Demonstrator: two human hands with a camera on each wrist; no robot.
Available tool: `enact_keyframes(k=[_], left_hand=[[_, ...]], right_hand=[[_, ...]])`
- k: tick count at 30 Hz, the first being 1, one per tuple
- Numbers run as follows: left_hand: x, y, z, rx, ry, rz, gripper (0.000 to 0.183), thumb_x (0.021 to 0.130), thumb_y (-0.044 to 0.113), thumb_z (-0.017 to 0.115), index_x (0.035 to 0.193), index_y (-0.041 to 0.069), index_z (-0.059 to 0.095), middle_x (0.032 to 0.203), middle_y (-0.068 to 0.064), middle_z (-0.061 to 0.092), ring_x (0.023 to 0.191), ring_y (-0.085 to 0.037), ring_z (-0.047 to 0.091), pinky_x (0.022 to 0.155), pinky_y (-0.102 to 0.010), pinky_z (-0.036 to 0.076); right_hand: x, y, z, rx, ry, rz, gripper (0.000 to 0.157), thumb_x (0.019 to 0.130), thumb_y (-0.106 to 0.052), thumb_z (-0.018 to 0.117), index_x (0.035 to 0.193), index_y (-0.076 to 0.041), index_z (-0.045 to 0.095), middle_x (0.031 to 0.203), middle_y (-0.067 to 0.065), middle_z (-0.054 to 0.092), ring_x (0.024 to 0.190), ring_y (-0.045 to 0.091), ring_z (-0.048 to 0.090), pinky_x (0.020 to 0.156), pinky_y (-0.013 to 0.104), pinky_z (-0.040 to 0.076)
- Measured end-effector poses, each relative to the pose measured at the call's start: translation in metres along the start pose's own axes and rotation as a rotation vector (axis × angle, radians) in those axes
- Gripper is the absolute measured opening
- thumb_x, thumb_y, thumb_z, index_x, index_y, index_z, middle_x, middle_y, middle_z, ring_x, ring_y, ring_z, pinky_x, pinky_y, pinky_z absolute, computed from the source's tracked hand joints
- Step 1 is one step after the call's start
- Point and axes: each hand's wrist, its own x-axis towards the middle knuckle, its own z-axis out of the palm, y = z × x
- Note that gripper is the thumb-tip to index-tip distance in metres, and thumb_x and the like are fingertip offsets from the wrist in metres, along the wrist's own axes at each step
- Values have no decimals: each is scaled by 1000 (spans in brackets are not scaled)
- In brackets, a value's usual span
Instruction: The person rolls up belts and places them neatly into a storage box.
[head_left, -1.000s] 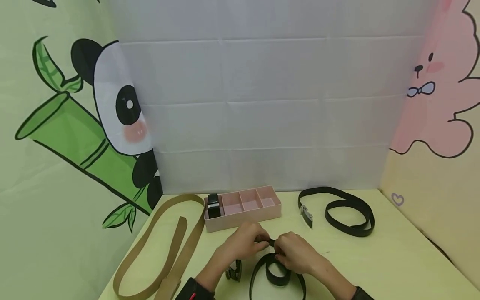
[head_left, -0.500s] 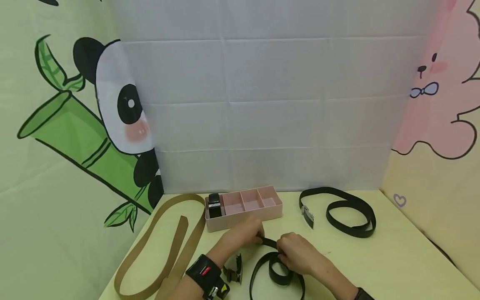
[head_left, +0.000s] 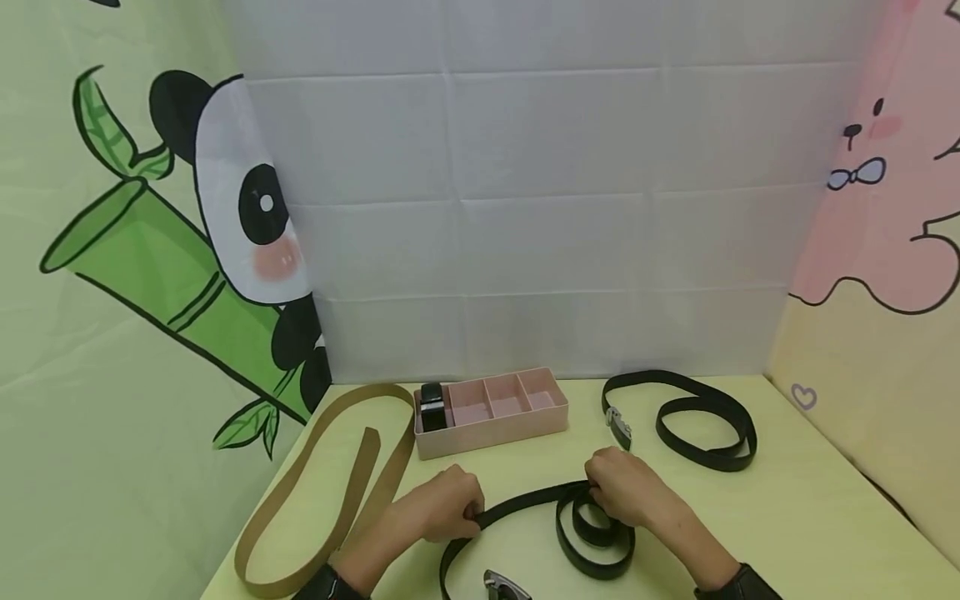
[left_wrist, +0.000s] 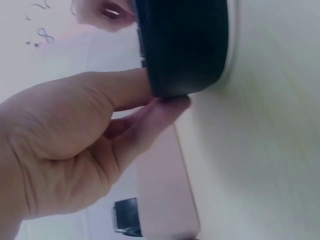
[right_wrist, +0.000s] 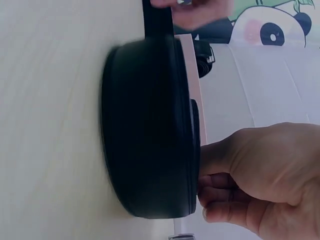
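Head view: a black belt [head_left: 532, 499] is in front of the pink box [head_left: 491, 433] — left hand [head_left: 444, 503] pinching its strip, right hand [head_left: 628, 485] gripping its coils. Left wrist: the hand pinches the belt's edge, box behind. Right wrist: the hand holds the coils' edge.

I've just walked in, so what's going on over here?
A person's left hand and right hand grip a black belt, partly coiled beside the right hand. Behind it is a pink divided box with a black item in its leftmost compartment. A tan strap lies on the left; a second black belt on the right.
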Motion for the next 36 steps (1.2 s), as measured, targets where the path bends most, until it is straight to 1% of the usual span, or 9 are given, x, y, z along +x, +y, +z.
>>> enact_keyframes(k=[4,7,10,12,14,18,22,29,36], left_hand=[[-8,10,-4,19,-78,-41,28,76,15,89,58,15,67,50,14,48,46,3,38,43,-13,34],[0,18,-10,73,-71,-79,21,76,23,90,67,13,73,57,11,58,50,1,46,46,-16,41],[23,22,-14,142,-13,-61,20,81,27,87,90,10,81,79,4,74,65,-3,61,59,-20,52],[45,23,-15,179,25,-8,30,86,27,83,108,8,81,98,-1,78,80,-7,68,71,-23,56],[68,24,-12,199,36,60,33,90,27,80,117,8,78,109,-2,77,91,-10,69,78,-23,56],[104,25,-5,137,15,173,26,93,16,76,117,7,78,109,-2,77,95,-10,68,79,-19,54],[123,26,4,70,6,227,17,90,8,77,107,9,82,98,0,79,84,-3,67,73,-13,52],[125,23,10,104,23,215,7,86,10,79,87,15,84,78,11,75,64,6,57,58,-10,46],[99,5,3,78,69,144,6,82,7,80,83,12,83,73,10,74,64,7,57,60,-10,49]], right_hand=[[-1,5,-2,-8,-8,-18,21,82,-4,80,69,-15,68,68,-6,60,58,3,48,49,21,44],[-1,6,-2,-10,-10,-46,20,82,-4,81,70,-15,69,69,-8,60,59,3,47,51,21,44],[0,6,0,-8,-6,-70,20,83,-5,81,70,-15,69,69,-8,60,60,2,47,52,21,45],[1,6,2,-10,2,-86,19,83,-6,81,71,-15,70,70,-8,60,60,2,46,52,21,44],[2,5,4,-14,11,-104,19,82,-6,81,70,-15,70,70,-8,59,59,2,46,52,21,43],[4,2,8,-23,30,-130,20,80,-6,82,69,-16,70,68,-9,57,58,3,45,51,21,41],[5,0,10,-16,33,-139,19,80,-7,83,70,-16,70,69,-9,57,58,2,44,51,20,39],[6,-3,9,-60,31,-116,17,81,-8,82,71,-15,70,69,-9,56,58,3,43,50,21,40],[5,-2,8,-125,20,-74,13,82,-9,80,74,-13,71,71,-6,56,60,6,45,51,25,43]])
